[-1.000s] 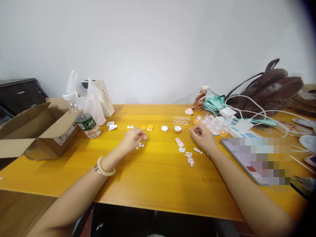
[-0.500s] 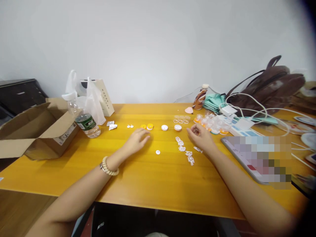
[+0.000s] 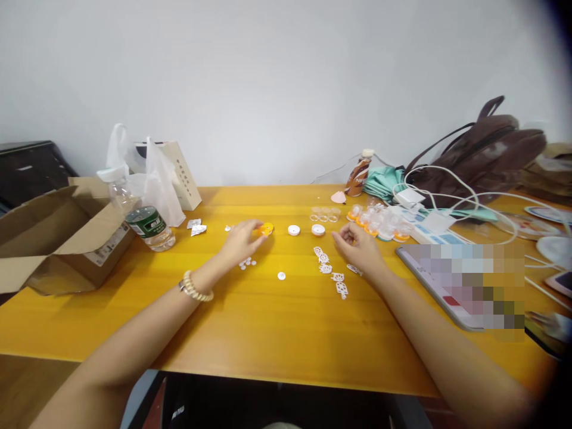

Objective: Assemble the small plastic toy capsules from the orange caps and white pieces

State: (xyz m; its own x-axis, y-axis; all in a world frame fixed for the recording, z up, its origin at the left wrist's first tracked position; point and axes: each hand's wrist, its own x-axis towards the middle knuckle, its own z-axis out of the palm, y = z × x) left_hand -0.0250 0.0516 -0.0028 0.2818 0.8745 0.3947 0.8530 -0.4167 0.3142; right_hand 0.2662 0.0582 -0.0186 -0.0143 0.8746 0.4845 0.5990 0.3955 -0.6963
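My left hand (image 3: pixel 241 241) is at a pair of small yellow discs (image 3: pixel 267 229), its thumb and fingers closing around the left one, which they partly cover. Past its fingertips the right disc lies flat. Under that wrist are several tiny white pieces (image 3: pixel 248 262). My right hand (image 3: pixel 357 243) rests on the table with its fingers curled together; whatever they hold, if anything, is hidden. Just left of it sits a white round part with an orange base (image 3: pixel 317 230), and beside that a white round part (image 3: pixel 294 230). White cut-out wheel-shaped pieces (image 3: pixel 325 269) run in a slanting row nearer me.
A white disc (image 3: pixel 281 276) lies mid-table. Clear rings (image 3: pixel 325 215) and several clear-topped pieces (image 3: pixel 384 221) are farther back. Left are an open cardboard box (image 3: pixel 96 244) and a water bottle (image 3: pixel 152 226). Right are a power strip with cables (image 3: pixel 440 232) and a tablet (image 3: pixel 447 292).
My left hand has moved left and slightly up, onto the left yellow disc. The tiny white pieces below its wrist now show. My right hand stays nearly still; the view has shifted slightly.
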